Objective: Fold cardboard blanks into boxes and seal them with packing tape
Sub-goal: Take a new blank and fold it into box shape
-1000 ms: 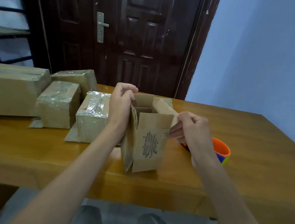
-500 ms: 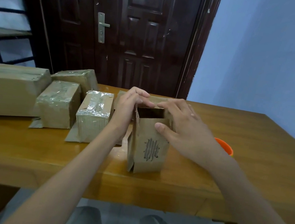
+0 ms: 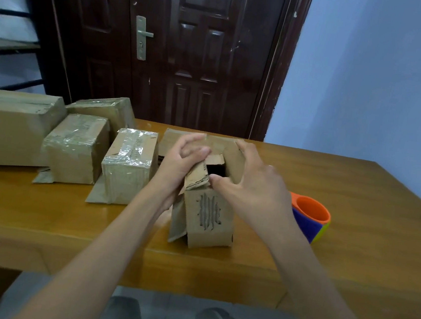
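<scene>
Centre frame: small upright brown cardboard box [image 3: 206,216], light, creases easily. Left hand [image 3: 180,161] pinches its crumpled flap [image 3: 197,175]; right hand [image 3: 252,188], fingers spread, presses the opposite flap. Grip near fold lines.

tabletop [image 3: 357,204]: wood, orange-brown | left: long cardboard box [image 3: 9,126], three tape-wrapped boxes [image 3: 127,165] just beside it | centre: small upright box [image 3: 210,217], top flaps open, flat cardboard [image 3: 172,138] behind | right: orange-and-blue tape roll [image 3: 309,216]
</scene>
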`<state>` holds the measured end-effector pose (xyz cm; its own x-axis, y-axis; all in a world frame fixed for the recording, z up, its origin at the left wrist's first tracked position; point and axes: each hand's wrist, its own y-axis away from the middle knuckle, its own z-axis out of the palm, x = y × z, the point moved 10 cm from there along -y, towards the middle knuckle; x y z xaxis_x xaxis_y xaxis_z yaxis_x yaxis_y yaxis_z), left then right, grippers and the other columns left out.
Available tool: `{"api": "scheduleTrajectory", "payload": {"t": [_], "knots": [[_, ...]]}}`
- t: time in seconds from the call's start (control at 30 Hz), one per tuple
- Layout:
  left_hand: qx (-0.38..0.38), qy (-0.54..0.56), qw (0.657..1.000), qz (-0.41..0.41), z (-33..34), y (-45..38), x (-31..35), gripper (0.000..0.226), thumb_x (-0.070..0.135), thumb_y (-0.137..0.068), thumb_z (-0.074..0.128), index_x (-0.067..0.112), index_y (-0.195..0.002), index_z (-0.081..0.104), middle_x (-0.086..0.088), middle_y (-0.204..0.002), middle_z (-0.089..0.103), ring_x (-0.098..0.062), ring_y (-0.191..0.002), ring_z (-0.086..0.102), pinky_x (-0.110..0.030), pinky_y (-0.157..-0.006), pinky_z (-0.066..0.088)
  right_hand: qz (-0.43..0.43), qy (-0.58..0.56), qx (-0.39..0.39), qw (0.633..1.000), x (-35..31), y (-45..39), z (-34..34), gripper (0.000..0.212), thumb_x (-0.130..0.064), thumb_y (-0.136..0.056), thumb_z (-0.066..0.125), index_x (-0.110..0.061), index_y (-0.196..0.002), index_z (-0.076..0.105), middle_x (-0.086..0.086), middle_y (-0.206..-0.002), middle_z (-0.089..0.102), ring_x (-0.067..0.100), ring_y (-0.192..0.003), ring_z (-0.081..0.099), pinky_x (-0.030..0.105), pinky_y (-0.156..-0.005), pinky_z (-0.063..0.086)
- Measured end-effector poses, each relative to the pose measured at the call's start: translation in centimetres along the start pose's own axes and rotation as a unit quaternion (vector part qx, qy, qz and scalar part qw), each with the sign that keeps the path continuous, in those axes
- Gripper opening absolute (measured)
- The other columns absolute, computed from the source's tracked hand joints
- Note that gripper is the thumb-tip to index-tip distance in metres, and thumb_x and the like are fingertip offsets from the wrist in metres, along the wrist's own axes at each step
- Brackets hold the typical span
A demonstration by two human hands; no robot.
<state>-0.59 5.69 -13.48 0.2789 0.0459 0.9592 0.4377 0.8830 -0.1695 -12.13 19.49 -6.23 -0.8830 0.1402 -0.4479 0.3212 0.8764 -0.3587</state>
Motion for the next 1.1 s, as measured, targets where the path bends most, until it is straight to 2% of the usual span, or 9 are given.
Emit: {"api": "scheduleTrajectory", "payload": {"t": [0.13, 0.27, 0.4, 0.53, 0.7, 0.8, 0.93, 1.03, 1.1], "knots": [[-0.063, -0.012, 0.994, -0.094, 1.0, 1.0, -3.3, 0.037, 0.023, -0.091, 0.079, 0.024, -0.127, 0.071, -0.01, -0.12, 0.075, -0.022, -0.097, 0.074, -0.034, -0.075, 0.059, -0.003, 0.074, 0.028, 0.997, -0.3, 0.6, 0.8, 0.063, -0.045, -0.095, 0.068, -0.04, -0.146, 0.031, -0.004, -0.114, 0.07, 0.011, -0.083, 0.058, 0.029, -0.067, 0.058], [0.018, -0.006, 0.998, -0.057, 0.0, 0.3, -3.2, 0.029, 0.015, -0.092, 0.078, 0.028, -0.117, 0.074, -0.007, -0.119, 0.075, -0.025, -0.102, 0.076, -0.036, -0.076, 0.061, -0.009, 0.058, 0.047, 0.997, -0.1, 1.1, 1.9, 0.063, -0.045, -0.101, 0.061, -0.037, -0.154, 0.028, -0.007, -0.11, 0.069, 0.01, -0.079, 0.058, 0.023, -0.057, 0.047], [-0.03, -0.089, 0.994, -0.052, 1.1, -0.3, -2.7, 0.024, 0.02, -0.1, 0.069, 0.029, -0.122, 0.068, -0.003, -0.119, 0.075, -0.022, -0.102, 0.075, -0.034, -0.08, 0.062, -0.05, 0.056, 0.006, 0.997, 0.2, 2.1, 3.7, 0.05, -0.063, -0.105, 0.035, -0.037, -0.145, 0.049, -0.013, -0.144, 0.055, 0.009, -0.114, 0.06, 0.027, -0.073, 0.046], [-0.063, -0.157, 0.984, -0.06, 2.3, -0.6, -2.8, 0.022, 0.024, -0.109, 0.051, 0.03, -0.125, 0.065, -0.007, -0.121, 0.067, -0.024, -0.107, 0.069, -0.037, -0.084, 0.059, -0.06, 0.008, 0.003, 0.998, 2.9, 2.1, 3.8, 0.043, -0.055, -0.11, 0.028, -0.041, -0.137, 0.057, -0.018, -0.142, 0.056, 0.003, -0.114, 0.059, 0.03, -0.082, 0.055], [-0.115, -0.103, 0.981, -0.12, 2.9, -1.0, -4.0, 0.03, 0.026, -0.103, 0.065, 0.028, -0.132, 0.06, -0.016, -0.126, 0.067, -0.028, -0.104, 0.073, -0.042, -0.085, 0.061, -0.139, -0.048, -0.043, 0.988, 3.7, 1.7, 5.2, 0.04, -0.045, -0.111, 0.031, -0.039, -0.145, 0.05, -0.02, -0.168, 0.027, -0.004, -0.155, 0.015, 0.027, -0.103, 0.046], [-0.131, -0.118, 0.971, -0.162, 2.8, -1.0, -4.4, 0.04, 0.032, -0.097, 0.074, 0.032, -0.134, 0.059, -0.016, -0.123, 0.072, -0.033, -0.11, 0.074, -0.051, -0.095, 0.06, -0.16, -0.076, -0.076, 0.981, 3.7, 1.4, 5.8, 0.052, -0.05, -0.109, 0.03, -0.035, -0.159, 0.035, -0.016, -0.165, 0.034, -0.007, -0.152, 0.022, 0.028, -0.112, 0.04], [-0.03, -0.159, 0.976, -0.144, 1.7, -0.7, -3.7, 0.052, 0.038, -0.09, 0.08, 0.03, -0.135, 0.056, -0.005, -0.118, 0.072, -0.024, -0.104, 0.074, -0.045, -0.086, 0.063, -0.204, -0.001, -0.027, 0.979, 2.2, 1.6, 4.9, 0.034, -0.043, -0.111, 0.032, -0.03, -0.136, 0.05, -0.012, -0.142, 0.048, 0.0, -0.129, 0.048, 0.027, -0.078, 0.058], [0.141, -0.203, 0.969, -0.013, -0.4, 2.2, -1.1, 0.033, 0.034, -0.096, 0.073, 0.028, -0.126, 0.06, 0.008, -0.114, 0.066, -0.009, -0.104, 0.066, -0.029, -0.082, 0.057, -0.195, 0.006, -0.011, 0.981, 2.0, 1.9, 5.2, 0.035, -0.042, -0.111, 0.029, -0.03, -0.133, 0.053, -0.012, -0.14, 0.045, -0.003, -0.128, 0.044, 0.023, -0.075, 0.058], [0.181, -0.206, 0.961, 0.045, -0.8, 5.6, -0.6, 0.017, 0.035, -0.101, 0.065, 0.029, -0.117, 0.062, 0.011, -0.11, 0.066, -0.005, -0.105, 0.063, -0.029, -0.089, 0.056, -0.183, 0.003, 0.004, 0.983, 2.1, 2.0, 5.4, 0.036, -0.044, -0.11, 0.028, -0.03, -0.132, 0.054, -0.012, -0.142, 0.045, -0.004, -0.132, 0.041, 0.016, -0.072, 0.054]]}}
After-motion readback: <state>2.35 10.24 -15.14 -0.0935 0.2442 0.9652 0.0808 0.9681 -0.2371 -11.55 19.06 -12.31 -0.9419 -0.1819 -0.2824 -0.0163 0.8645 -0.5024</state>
